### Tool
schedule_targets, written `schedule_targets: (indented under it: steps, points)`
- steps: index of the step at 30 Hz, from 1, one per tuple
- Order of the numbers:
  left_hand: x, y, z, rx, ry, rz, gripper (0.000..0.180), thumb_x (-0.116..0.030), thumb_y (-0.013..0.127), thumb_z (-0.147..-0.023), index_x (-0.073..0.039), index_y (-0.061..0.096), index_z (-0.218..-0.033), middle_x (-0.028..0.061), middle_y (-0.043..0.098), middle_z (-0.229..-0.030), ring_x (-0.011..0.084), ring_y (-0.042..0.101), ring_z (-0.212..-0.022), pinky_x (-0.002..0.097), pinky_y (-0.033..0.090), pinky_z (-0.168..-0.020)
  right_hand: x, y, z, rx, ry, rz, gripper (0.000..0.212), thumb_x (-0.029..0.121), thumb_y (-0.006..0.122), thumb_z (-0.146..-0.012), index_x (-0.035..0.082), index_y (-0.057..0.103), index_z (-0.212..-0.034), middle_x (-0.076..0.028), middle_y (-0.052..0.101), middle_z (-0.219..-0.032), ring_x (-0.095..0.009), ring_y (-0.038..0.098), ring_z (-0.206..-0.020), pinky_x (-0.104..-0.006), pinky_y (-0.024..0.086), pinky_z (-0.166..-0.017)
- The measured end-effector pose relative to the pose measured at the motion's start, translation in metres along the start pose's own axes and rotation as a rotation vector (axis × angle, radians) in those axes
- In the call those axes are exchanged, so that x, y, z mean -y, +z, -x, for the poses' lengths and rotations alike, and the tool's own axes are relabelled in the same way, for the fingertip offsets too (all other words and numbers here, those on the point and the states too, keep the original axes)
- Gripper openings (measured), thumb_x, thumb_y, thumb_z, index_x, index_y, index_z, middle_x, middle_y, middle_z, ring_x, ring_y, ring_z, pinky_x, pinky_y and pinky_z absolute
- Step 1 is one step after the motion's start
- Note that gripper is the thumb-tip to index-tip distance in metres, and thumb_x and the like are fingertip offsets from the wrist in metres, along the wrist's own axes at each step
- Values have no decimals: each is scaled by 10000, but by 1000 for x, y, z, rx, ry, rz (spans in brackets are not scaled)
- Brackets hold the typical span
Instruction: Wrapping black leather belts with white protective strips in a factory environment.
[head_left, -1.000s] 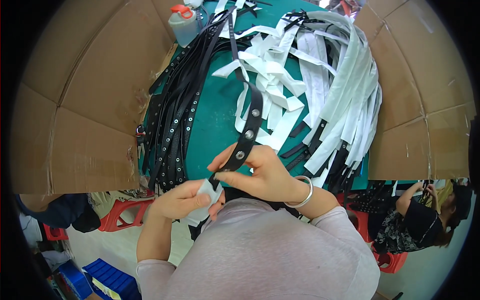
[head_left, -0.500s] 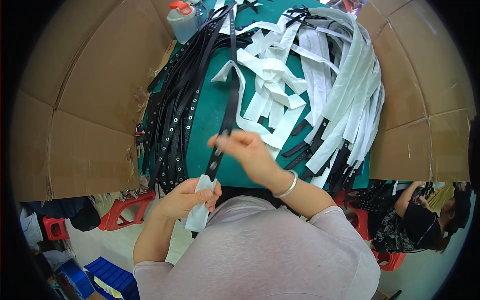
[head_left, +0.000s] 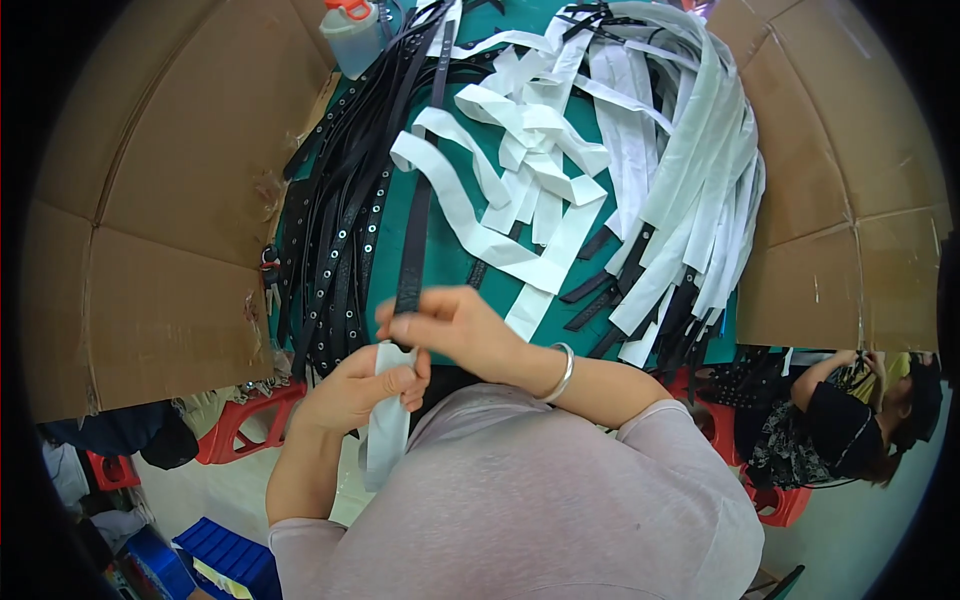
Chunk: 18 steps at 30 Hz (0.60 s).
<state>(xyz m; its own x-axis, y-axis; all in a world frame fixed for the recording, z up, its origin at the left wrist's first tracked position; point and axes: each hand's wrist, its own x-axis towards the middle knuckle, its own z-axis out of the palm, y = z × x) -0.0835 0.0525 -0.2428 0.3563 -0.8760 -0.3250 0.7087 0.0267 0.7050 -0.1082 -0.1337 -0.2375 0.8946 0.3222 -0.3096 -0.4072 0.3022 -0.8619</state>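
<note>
Near the table's front edge, my left hand [head_left: 362, 392] is closed round a white wrapping strip [head_left: 388, 430] whose end hangs down below it. Just above, my right hand [head_left: 450, 325], a bangle at its wrist, pinches a black belt [head_left: 415, 250] where it meets the white strip. The belt runs from there up to the far side of the table. Its end between my hands is hidden by fingers and wrapping. A loose curling white strip [head_left: 450, 215] lies right of the belt.
Black belts with eyelets [head_left: 345, 240] lie bundled at the left. White-wrapped belts [head_left: 690, 180] are heaped at the right. Cardboard walls [head_left: 180, 190] flank the green table [head_left: 390, 290]. A lidded plastic jug [head_left: 355, 45] stands far left. Another person [head_left: 825, 415] sits at the right.
My right hand has come down and left along the belt to my left hand. The belt has swung left, the eyelets near its end are now covered, and the loose white strip has shifted left.
</note>
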Motion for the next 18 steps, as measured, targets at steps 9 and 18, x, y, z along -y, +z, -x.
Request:
schedule_targets:
  steps: [9, 18]
  points:
    - [8, -4, 4, -28, -19, 87, 254, -251, 625, -869, -32, 515, -937, 8, 444, -746, 106, 434, -682, 263, 390, -615, -10, -10, -17, -22, -55, -40, 266, 252, 603, -880, 11, 634, -988, -65, 652, -969, -83, 543, -859, -263, 400, -772]
    - [6, -11, 4, -78, 8, 106, 217, -218, 618, -870, -37, 510, -919, 15, 445, -762, 106, 425, -678, 256, 379, -603, -14, -8, -14, 101, 8, -19, 179, 172, 591, -887, 10, 655, -923, -47, 653, -897, -83, 566, -846, -281, 432, -792]
